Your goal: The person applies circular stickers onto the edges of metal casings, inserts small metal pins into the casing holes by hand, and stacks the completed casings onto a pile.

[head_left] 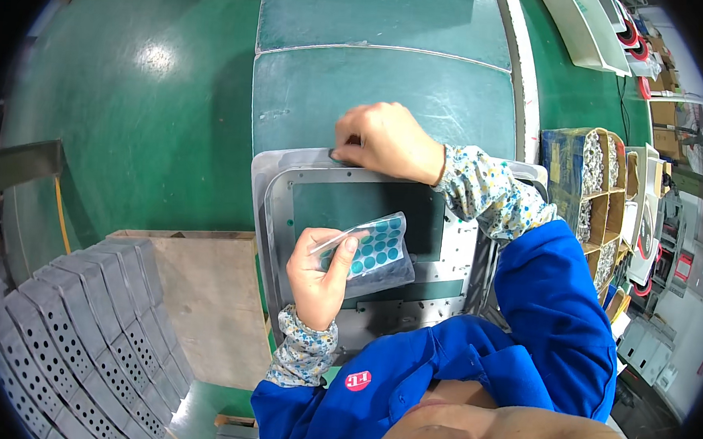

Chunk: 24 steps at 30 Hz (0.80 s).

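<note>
A clear sheet of round teal stickers is pinched between the thumb and fingers of my left hand. The sheet's near edge curls over a grey metal frame with rectangular openings and small holes. My right hand is at the frame's far left rim, its fingers curled and the thumb bent down against the edge. A small teal spot shows by those fingertips; what they grip is mostly hidden. Both hands come out of floral cuffs and blue sleeves.
The frame lies on a green-topped workbench with a pale right edge. Perforated grey metal housings stand in rows at lower left, beside a brown board. Cardboard compartments holding small parts are on the right.
</note>
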Tool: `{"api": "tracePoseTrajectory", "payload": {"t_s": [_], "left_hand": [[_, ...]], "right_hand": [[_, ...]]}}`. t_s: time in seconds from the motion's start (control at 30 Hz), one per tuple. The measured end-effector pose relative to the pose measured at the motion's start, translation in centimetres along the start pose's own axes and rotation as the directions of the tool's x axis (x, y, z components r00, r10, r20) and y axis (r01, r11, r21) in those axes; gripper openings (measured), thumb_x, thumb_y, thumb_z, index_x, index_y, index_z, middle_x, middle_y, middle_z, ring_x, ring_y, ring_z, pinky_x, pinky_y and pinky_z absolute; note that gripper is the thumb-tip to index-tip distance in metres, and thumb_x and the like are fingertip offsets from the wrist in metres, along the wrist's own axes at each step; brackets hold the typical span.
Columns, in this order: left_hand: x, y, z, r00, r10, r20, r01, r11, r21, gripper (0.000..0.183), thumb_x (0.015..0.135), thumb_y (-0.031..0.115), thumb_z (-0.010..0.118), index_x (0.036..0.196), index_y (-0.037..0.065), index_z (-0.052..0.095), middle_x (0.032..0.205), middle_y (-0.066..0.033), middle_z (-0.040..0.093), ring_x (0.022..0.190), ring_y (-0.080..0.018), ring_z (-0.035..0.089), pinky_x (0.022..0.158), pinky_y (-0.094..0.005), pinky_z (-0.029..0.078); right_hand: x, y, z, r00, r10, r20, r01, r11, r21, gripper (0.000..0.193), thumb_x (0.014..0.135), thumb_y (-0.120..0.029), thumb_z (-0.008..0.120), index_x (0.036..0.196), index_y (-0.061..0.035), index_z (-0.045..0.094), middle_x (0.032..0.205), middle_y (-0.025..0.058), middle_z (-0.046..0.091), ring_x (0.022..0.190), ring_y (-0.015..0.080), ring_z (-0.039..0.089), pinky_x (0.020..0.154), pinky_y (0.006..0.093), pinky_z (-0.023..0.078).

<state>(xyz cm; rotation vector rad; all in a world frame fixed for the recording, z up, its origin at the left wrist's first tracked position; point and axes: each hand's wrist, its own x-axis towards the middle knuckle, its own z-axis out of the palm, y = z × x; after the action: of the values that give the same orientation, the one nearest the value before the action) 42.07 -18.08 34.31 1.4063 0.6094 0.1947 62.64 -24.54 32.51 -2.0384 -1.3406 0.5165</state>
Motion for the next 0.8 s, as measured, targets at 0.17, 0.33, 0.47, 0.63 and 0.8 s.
{"api": "tracePoseTrajectory", "payload": {"t_s": [0.17, 0.33, 0.47, 0.63, 0.8], "left_hand": [[-0.8, 0.6, -0.2, 1.000, 0.019, -0.015, -0.019, 1.000, -0.008, 0.010, 0.083, 0.007, 0.059, 0.086, 0.001, 0.052, 0.083, -0.0101, 0.063, 0.074, -0.0093, 0.057, 0.056, -0.0189, 0.043], [-0.3, 0.2, 0.0, 0.991, 0.131, -0.033, -0.131, 0.991, 0.005, 0.011, 0.082, 0.007, 0.061, 0.085, 0.001, 0.054, 0.081, -0.0055, 0.061, 0.076, -0.0100, 0.055, 0.064, -0.0212, 0.044], [-0.5, 0.9, 0.9, 0.972, 0.231, -0.044, -0.229, 0.973, 0.039, 0.009, 0.081, 0.005, 0.060, 0.085, 0.000, 0.053, 0.085, -0.0091, 0.059, 0.078, -0.0133, 0.056, 0.069, -0.0241, 0.043], [-4.1, 0.9, 5.8, 0.802, 0.485, 0.348, -0.529, 0.848, 0.037, 0.023, 0.080, -0.002, 0.057, 0.101, -0.002, 0.048, 0.096, -0.0161, 0.059, 0.082, -0.0199, 0.058, 0.074, -0.0305, 0.047], [-8.9, 1.6, 12.3, 0.721, 0.292, 0.628, -0.374, 0.927, -0.001, 0.031, 0.084, -0.002, 0.051, 0.114, -0.001, 0.045, 0.103, -0.0154, 0.057, 0.079, -0.0142, 0.054, 0.074, -0.0261, 0.046]], "right_hand": [[0.5, 1.8, 1.1, 0.999, 0.048, 0.012, -0.049, 0.943, 0.328, 0.019, 0.075, -0.024, 0.063, 0.083, -0.0063, 0.065, 0.072, 0.0096, 0.064, 0.070, 0.0251, 0.062, 0.066, 0.0342, 0.048], [0.4, 1.5, -0.1, 0.950, 0.243, 0.193, -0.292, 0.912, 0.289, 0.023, 0.078, -0.026, 0.064, 0.088, -0.0046, 0.065, 0.087, 0.0079, 0.063, 0.083, 0.0196, 0.059, 0.070, 0.0315, 0.046], [-6.1, -2.5, -2.2, 0.949, -0.060, -0.311, 0.108, 0.984, 0.141, 0.030, 0.075, -0.028, 0.066, 0.091, -0.0029, 0.063, 0.085, 0.0105, 0.063, 0.081, 0.0243, 0.060, 0.071, 0.0339, 0.046], [-21.9, -7.2, -2.4, 0.962, 0.094, -0.255, 0.035, 0.887, 0.460, 0.024, 0.079, -0.020, 0.063, 0.094, -0.0010, 0.060, 0.084, 0.0139, 0.062, 0.077, 0.0232, 0.061, 0.069, 0.0310, 0.047], [-45.5, -9.5, 0.5, -0.064, 0.878, -0.474, -0.115, 0.465, 0.878, 0.026, 0.078, -0.013, 0.065, 0.099, 0.0005, 0.058, 0.085, 0.0067, 0.062, 0.066, 0.0111, 0.059, 0.058, 0.0236, 0.051]]}}
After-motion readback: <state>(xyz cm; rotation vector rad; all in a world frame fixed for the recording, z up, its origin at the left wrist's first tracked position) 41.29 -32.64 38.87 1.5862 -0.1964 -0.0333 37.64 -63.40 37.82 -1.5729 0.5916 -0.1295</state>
